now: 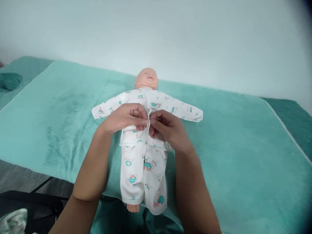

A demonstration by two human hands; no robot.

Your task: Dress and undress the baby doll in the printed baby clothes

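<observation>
A baby doll [147,79] lies on its back, its head towards the wall and its feet towards me. It wears a white printed baby jacket [185,109] with both sleeves spread out, and matching trousers [133,169]. One foot shows below the left trouser leg; the other foot is hidden. My left hand [133,117] pinches one front edge of the jacket at mid-chest. From the other side, my right hand [165,126] pinches the facing edge, fingertips almost touching the left ones. Whatever fastener lies between the fingertips is too small to make out.
A green plush cover [231,156] lies over the bed under the doll. Behind it rises a pale wall [170,39]. At the left end the bed has a dark opening [11,81]. A black chair-like object [29,208] and some patterned cloth [14,222] are at the lower left.
</observation>
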